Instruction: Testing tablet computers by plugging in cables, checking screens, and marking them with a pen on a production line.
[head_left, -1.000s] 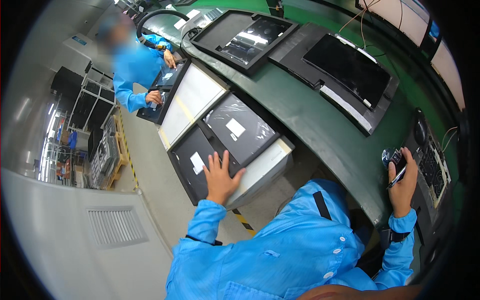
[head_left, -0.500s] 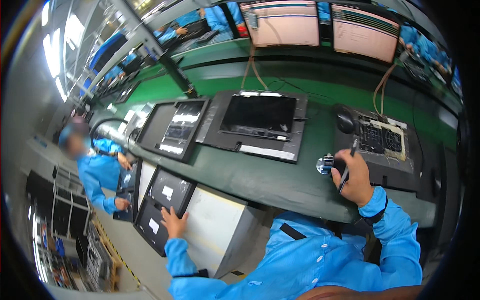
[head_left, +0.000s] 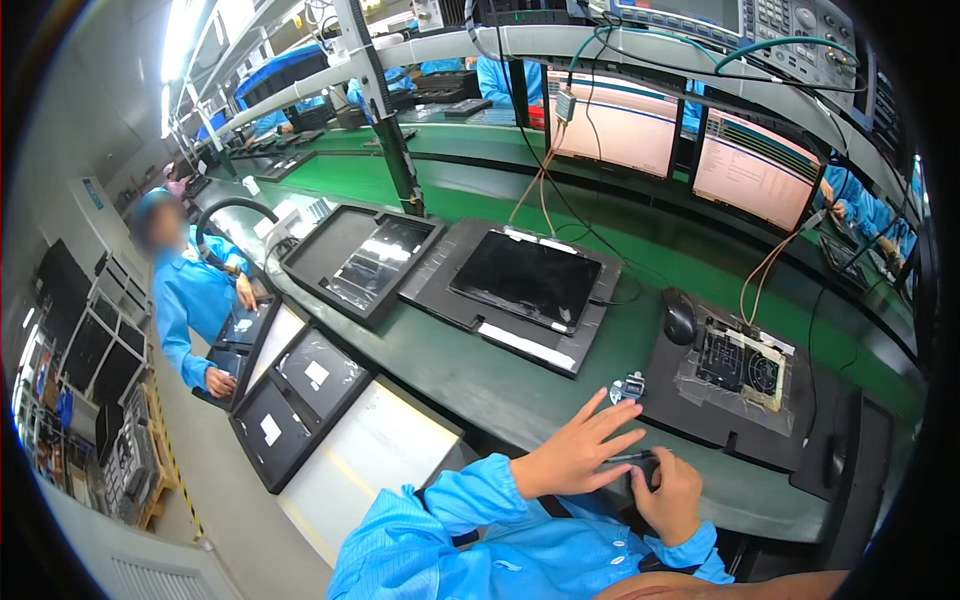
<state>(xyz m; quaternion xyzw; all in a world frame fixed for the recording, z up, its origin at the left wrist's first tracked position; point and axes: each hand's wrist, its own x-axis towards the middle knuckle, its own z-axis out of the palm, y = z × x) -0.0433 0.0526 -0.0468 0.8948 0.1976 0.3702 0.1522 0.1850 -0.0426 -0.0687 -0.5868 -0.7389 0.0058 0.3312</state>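
Observation:
My left hand reaches in over the bench's front edge, palm down, fingers spread and nothing seen in its grasp. Just right of it, my right hand is closed around a dark pen-like tool, whose far end lies by my left fingertips. Whether the left fingers touch it is hard to tell. Beyond my left fingertips sits a small metallic part on a round pale disc. To its right is a black fixture board with a framed recess and a black mouse.
A dark screen panel rests on a padded board at mid-bench. Left of it is a black tray with a glossy panel. More black trays lie on a white surface. A co-worker stands at far left. Monitors and cables hang behind.
My left hand has moved right, from the black trays to beside my right hand. The right hand has drawn back toward me with the pen-like tool, away from the metallic part. The view has shifted.

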